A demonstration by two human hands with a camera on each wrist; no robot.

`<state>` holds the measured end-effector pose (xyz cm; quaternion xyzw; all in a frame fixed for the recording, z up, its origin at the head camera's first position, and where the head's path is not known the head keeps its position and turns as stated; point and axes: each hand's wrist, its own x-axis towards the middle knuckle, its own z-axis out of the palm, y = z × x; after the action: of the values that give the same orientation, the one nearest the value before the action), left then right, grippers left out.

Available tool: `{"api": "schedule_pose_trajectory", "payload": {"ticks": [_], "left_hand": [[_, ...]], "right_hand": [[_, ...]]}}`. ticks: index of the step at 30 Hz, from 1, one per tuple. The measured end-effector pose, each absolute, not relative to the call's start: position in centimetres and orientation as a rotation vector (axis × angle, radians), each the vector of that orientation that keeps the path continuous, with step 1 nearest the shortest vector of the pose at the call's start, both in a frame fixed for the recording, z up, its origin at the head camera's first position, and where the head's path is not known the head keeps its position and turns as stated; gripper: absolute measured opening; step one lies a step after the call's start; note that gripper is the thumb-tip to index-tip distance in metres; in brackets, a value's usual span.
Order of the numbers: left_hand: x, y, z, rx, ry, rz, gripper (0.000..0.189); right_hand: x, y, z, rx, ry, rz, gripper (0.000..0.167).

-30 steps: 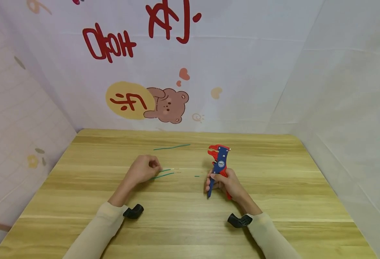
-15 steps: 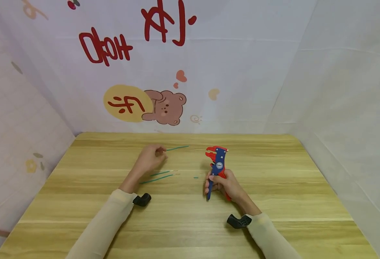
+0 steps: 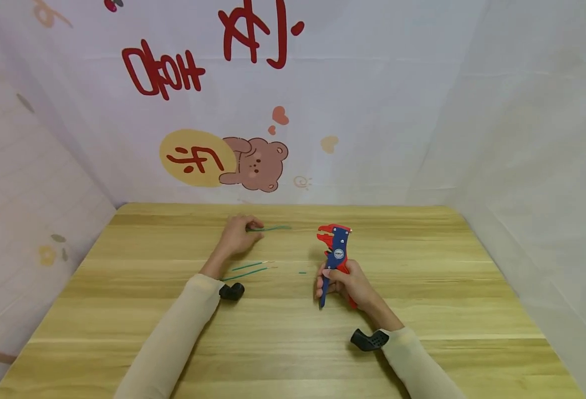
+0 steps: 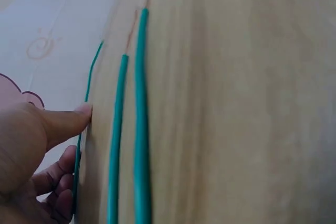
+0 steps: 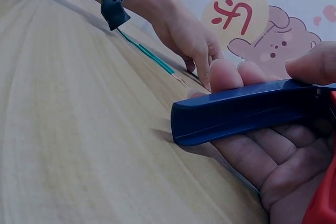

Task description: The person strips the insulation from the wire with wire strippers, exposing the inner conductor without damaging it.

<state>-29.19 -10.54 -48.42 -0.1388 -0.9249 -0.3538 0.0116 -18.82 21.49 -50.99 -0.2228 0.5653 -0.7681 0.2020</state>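
Note:
At the back of the table my left hand (image 3: 237, 237) pinches a thin green wire (image 3: 276, 228) between thumb and fingers. The left wrist view shows the thumb (image 4: 68, 121) against that wire (image 4: 94, 69), fingers curled below. Two more green wires (image 3: 248, 266) (image 4: 142, 103) lie nearer me, side by side, with bare copper at their right ends. My right hand (image 3: 355, 285) grips a red and blue wire stripper (image 3: 341, 241) by its handles, its head pointing away from me with the jaws apart. In the right wrist view, the blue handle (image 5: 241, 111) crosses the fingers.
A short green piece (image 3: 302, 272) lies between the wires and the stripper. The wooden table (image 3: 293, 343) meets a white printed cloth (image 3: 372, 111) at its back edge. Each wrist carries a black camera mount (image 3: 232, 291).
My left hand has moved from the two stripped wires to the wire at the back and taken hold of it. The right hand keeps its grip on the wire stripper.

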Motion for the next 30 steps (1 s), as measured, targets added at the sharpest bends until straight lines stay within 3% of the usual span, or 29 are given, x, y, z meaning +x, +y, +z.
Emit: {"api": "schedule_pose_trajectory", "payload": {"ticks": [5,11,19,30], "left_hand": [[-29.4,-9.8,-48.0,-0.448,-2.921,-0.986,0.01],[-28.7,-9.7,-47.8,-0.481,-2.929,-0.877,0.01],[-26.8,-10.8,-47.8,-0.374,-2.954,-1.167,0.008],[-25.1,-11.4,-47.7,-0.533,-2.863,-1.292,0.016]], "right_hand": [[-18.9,21.9,-51.1,-0.639,1.578,-2.143,0.033],[-18.9,22.0,-51.1,-0.645,1.564,-2.144,0.032],[-18.7,21.5,-50.9,-0.621,1.572,-2.135,0.034],[-18.4,21.0,-50.8,-0.56,1.629,-2.113,0.04]]}}
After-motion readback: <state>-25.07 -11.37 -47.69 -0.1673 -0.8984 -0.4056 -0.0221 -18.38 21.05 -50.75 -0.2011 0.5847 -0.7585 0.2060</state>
